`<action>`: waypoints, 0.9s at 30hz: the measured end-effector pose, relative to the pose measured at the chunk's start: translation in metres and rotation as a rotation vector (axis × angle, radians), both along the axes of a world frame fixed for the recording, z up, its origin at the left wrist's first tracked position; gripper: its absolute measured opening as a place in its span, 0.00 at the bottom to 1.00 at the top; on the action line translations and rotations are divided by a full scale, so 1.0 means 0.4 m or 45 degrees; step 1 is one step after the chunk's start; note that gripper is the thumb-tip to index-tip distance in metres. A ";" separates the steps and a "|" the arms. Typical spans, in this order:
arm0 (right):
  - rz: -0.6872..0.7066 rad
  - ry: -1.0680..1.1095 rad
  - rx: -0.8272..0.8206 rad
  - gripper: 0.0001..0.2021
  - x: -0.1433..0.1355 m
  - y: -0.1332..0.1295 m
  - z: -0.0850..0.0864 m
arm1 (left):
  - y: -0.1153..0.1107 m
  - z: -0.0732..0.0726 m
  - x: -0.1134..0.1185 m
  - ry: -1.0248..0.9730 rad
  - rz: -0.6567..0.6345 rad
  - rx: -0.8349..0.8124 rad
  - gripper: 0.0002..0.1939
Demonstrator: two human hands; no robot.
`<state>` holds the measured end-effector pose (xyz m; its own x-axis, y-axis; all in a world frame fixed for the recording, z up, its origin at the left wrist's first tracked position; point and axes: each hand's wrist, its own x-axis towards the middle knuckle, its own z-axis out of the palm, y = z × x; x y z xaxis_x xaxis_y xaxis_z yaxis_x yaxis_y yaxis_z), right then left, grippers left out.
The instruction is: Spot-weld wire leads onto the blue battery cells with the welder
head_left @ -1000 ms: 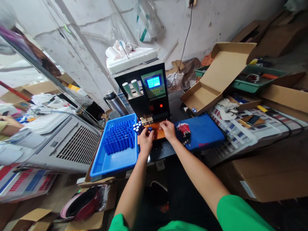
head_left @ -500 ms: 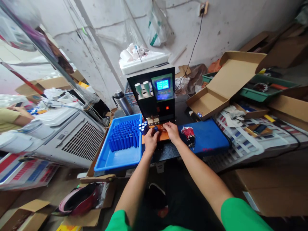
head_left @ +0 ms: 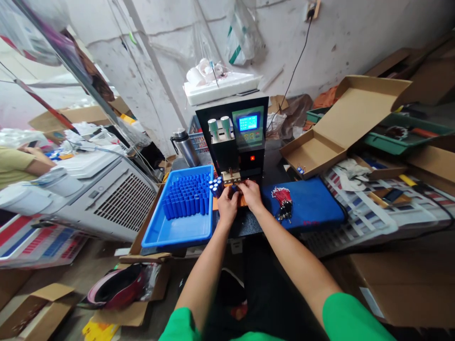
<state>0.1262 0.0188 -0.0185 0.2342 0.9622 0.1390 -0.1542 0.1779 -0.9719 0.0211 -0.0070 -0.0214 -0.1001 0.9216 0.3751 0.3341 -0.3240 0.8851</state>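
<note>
At the foot of a black spot welder [head_left: 254, 163], my left hand [head_left: 228, 204] is closed on a blue cylindrical battery cell [head_left: 234, 188], mostly covered by my fingers. Right beside it, my right hand [head_left: 250, 195] is closed in a pinch, its fingertips at the cell and the welder's electrodes [head_left: 232, 174]. What the right fingertips hold is too small to make out. Just left of my left hand stands a cluster of blue cells [head_left: 215, 186] with pale ends. Under both hands lies an orange board [head_left: 243, 201].
A blue tray [head_left: 174, 234] at left holds rows of blue cells. On a blue pad [head_left: 313, 201] at right lies a bundle of red and black wires [head_left: 282, 202]. Behind stand a steel flask [head_left: 187, 148] and an open cardboard box [head_left: 322, 149]. Another person's arm [head_left: 37, 166] shows far left.
My right hand has moved left and in towards the left hand, bringing its fingertips to the cell. The cell and left hand have shifted slightly towards the electrodes. The whole view has shifted a little.
</note>
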 end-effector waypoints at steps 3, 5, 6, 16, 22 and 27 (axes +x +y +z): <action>-0.039 -0.002 0.022 0.11 0.000 -0.004 0.011 | -0.001 0.002 0.001 0.009 0.006 0.009 0.14; -0.038 -0.018 0.030 0.10 0.000 -0.005 0.016 | 0.000 0.001 0.001 0.013 0.005 0.013 0.14; -0.040 -0.019 0.031 0.10 -0.001 -0.005 0.017 | 0.000 0.000 0.001 0.011 0.004 0.016 0.14; -0.073 -0.064 0.009 0.10 -0.005 0.000 0.014 | 0.000 0.001 0.001 0.013 -0.003 0.015 0.13; -0.082 -0.093 0.003 0.10 -0.001 -0.006 0.020 | -0.002 0.001 0.002 0.036 0.019 0.009 0.13; -0.062 -0.095 0.018 0.09 0.001 -0.008 0.023 | -0.003 0.002 0.002 0.033 0.016 0.003 0.12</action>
<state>0.1265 0.0156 -0.0094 0.2691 0.9477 0.1715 -0.0720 0.1974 -0.9777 0.0219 -0.0083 -0.0205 -0.1016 0.9195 0.3798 0.3611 -0.3216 0.8753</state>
